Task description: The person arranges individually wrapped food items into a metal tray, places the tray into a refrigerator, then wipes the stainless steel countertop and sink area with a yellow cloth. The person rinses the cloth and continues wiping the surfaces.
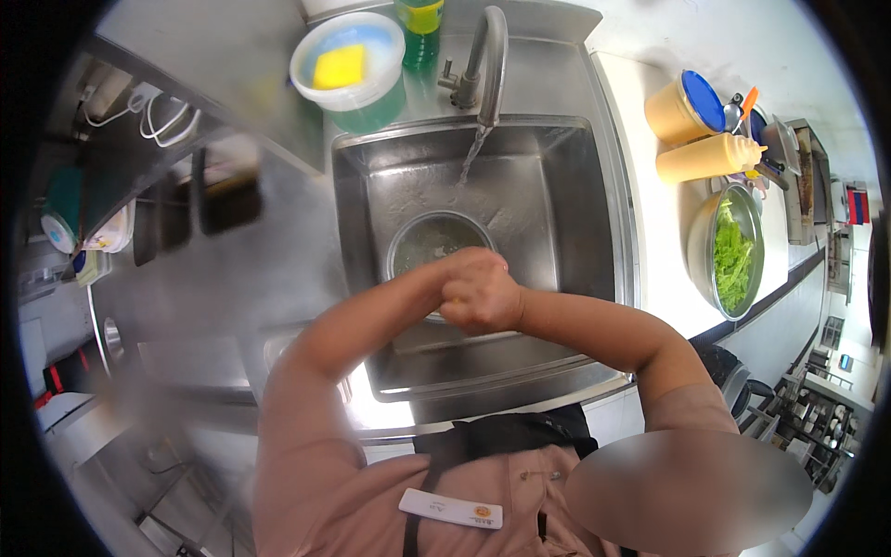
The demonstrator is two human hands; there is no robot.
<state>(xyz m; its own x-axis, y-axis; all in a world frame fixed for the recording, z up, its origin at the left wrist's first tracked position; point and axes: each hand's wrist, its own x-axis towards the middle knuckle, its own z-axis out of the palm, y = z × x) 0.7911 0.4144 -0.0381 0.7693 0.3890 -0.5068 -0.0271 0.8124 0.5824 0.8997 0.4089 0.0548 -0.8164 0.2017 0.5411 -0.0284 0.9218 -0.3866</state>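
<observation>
Over the stainless steel sink (580,195), my left hand (471,262) and my right hand (484,299) are pressed together with their fingers closed. Whatever lies between them, if anything, is hidden. Below my hands a round metal bowl (401,249) sits in the basin, partly covered by my hands and left forearm. Liquid shows inside the bowl; its other contents are too unclear to name. A thin stream of water (471,156) runs from the curved metal faucet (497,70) into the basin, behind the bowl.
At the back left stand a white tub (371,93) with a yellow sponge (340,67) and a green bottle (422,28). On the right counter are a blue-lidded container (673,107), a squeeze bottle (701,160) and a metal bowl (703,246) of green leaves (733,255).
</observation>
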